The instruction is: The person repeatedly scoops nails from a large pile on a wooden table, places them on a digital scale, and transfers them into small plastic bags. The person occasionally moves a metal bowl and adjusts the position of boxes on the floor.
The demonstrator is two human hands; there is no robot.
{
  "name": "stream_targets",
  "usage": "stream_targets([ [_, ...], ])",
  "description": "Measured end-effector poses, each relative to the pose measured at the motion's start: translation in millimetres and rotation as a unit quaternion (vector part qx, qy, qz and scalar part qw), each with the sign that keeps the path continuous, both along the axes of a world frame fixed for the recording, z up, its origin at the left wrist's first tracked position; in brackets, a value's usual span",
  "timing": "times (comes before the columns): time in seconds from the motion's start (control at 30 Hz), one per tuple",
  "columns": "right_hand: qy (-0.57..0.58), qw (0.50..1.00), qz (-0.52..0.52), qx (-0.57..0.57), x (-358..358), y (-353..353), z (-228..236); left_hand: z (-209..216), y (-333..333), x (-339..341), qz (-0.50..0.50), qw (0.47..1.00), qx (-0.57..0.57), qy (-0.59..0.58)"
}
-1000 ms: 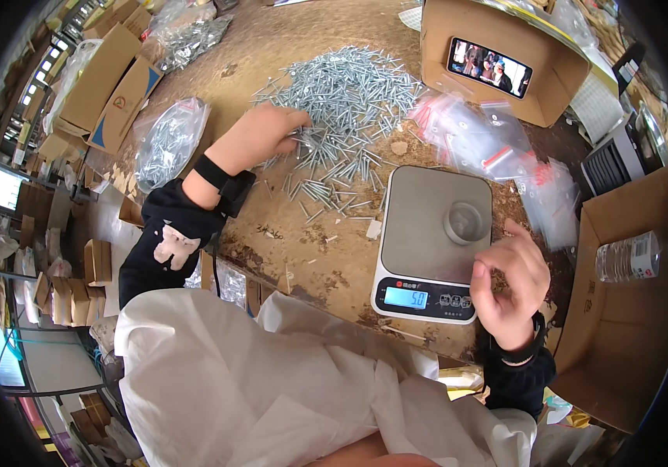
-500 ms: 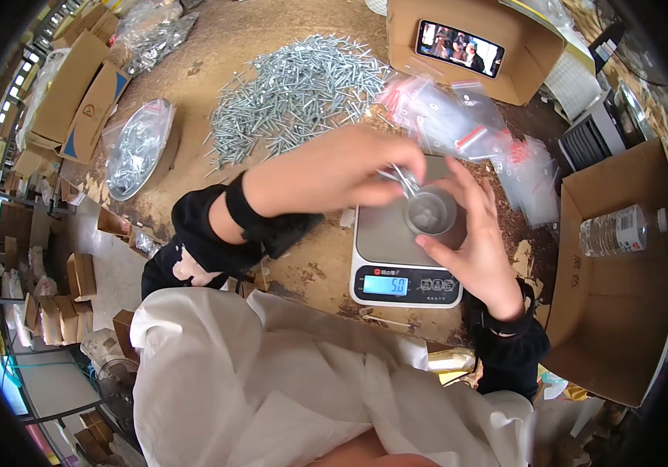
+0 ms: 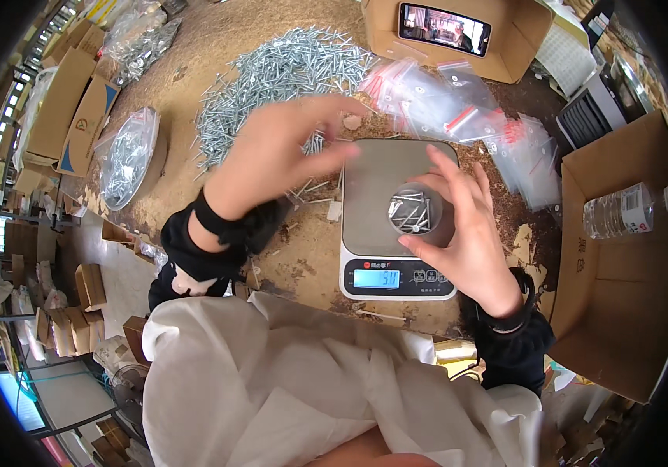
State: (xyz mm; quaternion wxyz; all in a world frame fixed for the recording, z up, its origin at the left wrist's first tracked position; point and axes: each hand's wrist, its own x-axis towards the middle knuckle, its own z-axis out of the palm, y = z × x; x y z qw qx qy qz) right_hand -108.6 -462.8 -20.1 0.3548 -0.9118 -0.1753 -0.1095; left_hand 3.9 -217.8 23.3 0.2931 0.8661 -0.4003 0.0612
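Silvery screws (image 3: 410,212) lie in the cup (image 3: 441,223) over the scale (image 3: 373,194); I fear the right hand (image 3: 474,251), its grip round it, may press, skewing readings. Beside the scale, the left hand (image 3: 271,152) gapes.

The worn wooden tabletop (image 3: 194,54) carries silvery screws (image 3: 295,62) heaped at upper centre, a digital scale (image 3: 369,210) mid-frame, zip bags (image 3: 427,101) right of centre, and a cardboard box (image 3: 513,48) at upper right.

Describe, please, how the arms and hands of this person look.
The left hand and right hand wear no gloves. The left sleeve is black with a pale patch; the right sleeve is plain black where visible. A black left band and black right band circle the wrists.
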Motion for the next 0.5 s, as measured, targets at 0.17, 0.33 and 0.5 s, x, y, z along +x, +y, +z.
stream_targets([
  [0.17,-0.008,1.000,0.010,-0.009,1,-4,3,-46,56,51,0.099,0.980,0.097,-0.140],
  [0.33,-0.031,0.999,0.024,0.004,4,-9,3,-58,72,56,0.107,0.983,0.146,-0.042],
  [0.5,-0.031,0.999,0.018,0.034,3,-11,1,-64,68,57,0.104,0.981,0.152,-0.058],
])
